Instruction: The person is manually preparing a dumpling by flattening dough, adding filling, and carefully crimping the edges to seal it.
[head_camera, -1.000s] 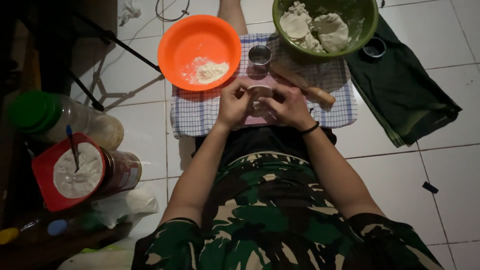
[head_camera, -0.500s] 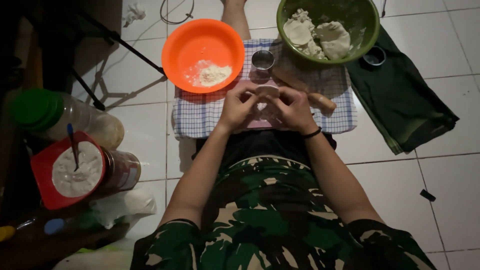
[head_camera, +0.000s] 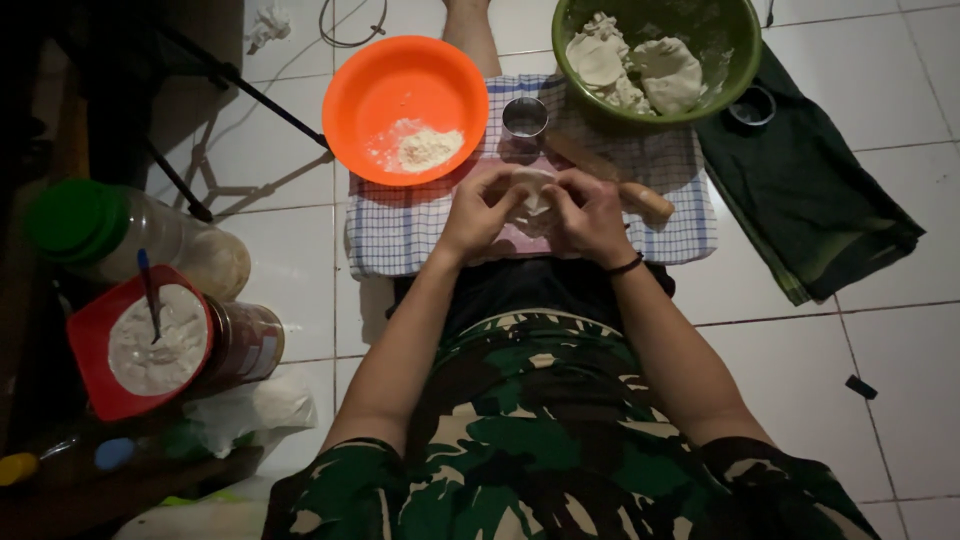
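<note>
My left hand (head_camera: 478, 210) and my right hand (head_camera: 590, 212) meet over a checked cloth (head_camera: 400, 228) and together pinch a small pale piece of dough (head_camera: 532, 192). Under the hands lies a pink mat, mostly hidden. A wooden rolling pin (head_camera: 640, 198) lies just right of my right hand. A small metal cup (head_camera: 524, 117) stands right behind the dough. An orange bowl (head_camera: 360, 100) with a little flour sits at the back left of the cloth. A green bowl (head_camera: 745, 55) holding several dough lumps sits at the back right.
A dark green cloth (head_camera: 820, 200) with a small round lid (head_camera: 752, 104) lies on the tiled floor to the right. At left stand a green-lidded jar (head_camera: 110, 230), a red-lidded jar (head_camera: 150, 345) with white filling and a spoon, and tripod legs (head_camera: 230, 85).
The view has shifted slightly. My fingers have worked around the dough piece, which stays between both hands at the same spot.
</note>
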